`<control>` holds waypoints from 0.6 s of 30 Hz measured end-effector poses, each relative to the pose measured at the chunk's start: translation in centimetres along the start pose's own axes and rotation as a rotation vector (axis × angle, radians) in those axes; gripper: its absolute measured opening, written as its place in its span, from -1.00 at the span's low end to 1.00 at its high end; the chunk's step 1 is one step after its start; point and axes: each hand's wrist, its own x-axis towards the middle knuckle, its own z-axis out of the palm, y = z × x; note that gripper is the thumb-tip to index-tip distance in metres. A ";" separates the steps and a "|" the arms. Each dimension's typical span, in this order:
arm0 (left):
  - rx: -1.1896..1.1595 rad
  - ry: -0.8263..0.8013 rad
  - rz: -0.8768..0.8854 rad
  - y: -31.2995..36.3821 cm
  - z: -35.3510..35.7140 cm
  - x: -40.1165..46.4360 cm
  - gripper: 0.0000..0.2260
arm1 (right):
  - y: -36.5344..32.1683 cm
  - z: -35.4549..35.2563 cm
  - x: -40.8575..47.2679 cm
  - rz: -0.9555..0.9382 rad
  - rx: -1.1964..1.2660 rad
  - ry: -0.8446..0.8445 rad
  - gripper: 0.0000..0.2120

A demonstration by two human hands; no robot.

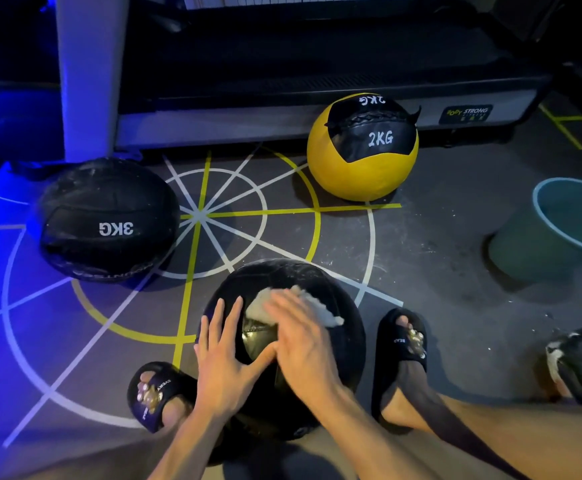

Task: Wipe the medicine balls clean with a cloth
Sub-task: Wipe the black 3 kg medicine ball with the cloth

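Grey gym floor (431, 237) carried white and yellow line markings, blue light spilling over its left side. A treadmill base (317, 98) ran across the top, "BODY STRONG" label at its right end. Three medicine balls sat on the floor, well apart. Black ball (331, 355) was nearest, between the person's two feet in black slides, left slide (154, 393) and right slide (403, 341). Its top looked dusty, the patch between the hands shiny. Black 3KG ball (107, 220) lay far left, by a pale upright post (88, 74). Yellow-and-black 2KG ball (362, 147) rested against the treadmill base, upper right. A teal bucket (556, 230) stood at the right edge, tilted, contents hard to tell. A dark bundle (580, 362) at lower right was unclear.

Left hand (223, 355) lay flat on the near ball's left face, fingers spread apart, gripping nothing, just bracing. Right hand (303, 341) pressed flat on the ball's top, fingers together and motion-blurred, palm down on a white cloth (320, 306); cloth edges poked out past the fingertips and toward the right. Cloth was pinned under the palm rather than clenched. The thumbs of both hands nearly met.
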 end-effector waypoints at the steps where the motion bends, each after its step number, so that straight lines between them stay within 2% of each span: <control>1: -0.011 0.007 0.004 -0.2 0.1 -0.2 -0.11 | 0.3 -0.5 -0.3 -0.127 -0.034 -0.050 -0.56; 3: -0.053 0.013 -0.015 -0.5 0.0 -0.5 -0.12 | 2.5 -2.1 0.2 -0.225 -0.046 -0.050 -0.64; 4: -0.062 0.012 -0.020 -0.6 -0.1 -0.5 -0.13 | 3.7 -2.9 0.6 -0.172 -0.033 -0.007 -0.67; 5: -0.060 0.011 -0.024 -0.5 -0.1 -0.5 -0.13 | 4.8 -3.7 1.1 -0.027 0.001 0.029 -0.67; 7: -0.055 0.018 -0.029 -0.1 0.2 -0.4 -0.12 | 6.1 -4.5 2.4 0.383 0.049 0.077 -0.63; 8: -0.053 0.022 -0.031 0.2 0.4 -0.4 -0.12 | 6.2 -4.3 2.8 0.510 0.052 0.089 -0.62; 9: -0.049 0.026 -0.032 0.4 0.5 -0.2 -0.11 | 5.7 -3.9 3.1 0.528 0.046 0.096 -0.62; 11: -0.045 0.028 -0.042 0.2 0.3 0.4 -0.08 | 3.6 -3.0 2.7 0.312 0.045 0.072 -0.61; 13: -0.050 0.012 -0.052 -0.6 -0.3 1.2 -0.06 | 2.5 -2.7 0.4 -0.019 0.047 -0.067 -0.59; 15: -0.077 -0.013 -0.066 -1.2 -1.2 2.1 -0.06 | 4.2 -3.6 -1.3 -0.208 0.028 -0.179 -0.56; 16: -0.096 -0.028 -0.080 -1.3 -1.4 2.5 -0.06 | 5.9 -4.2 -1.6 -0.186 0.026 -0.176 -0.56; 18: -0.113 -0.046 -0.107 -1.2 -1.8 3.4 -0.05 | 8.6 -5.1 -1.8 0.160 0.083 -0.071 -0.57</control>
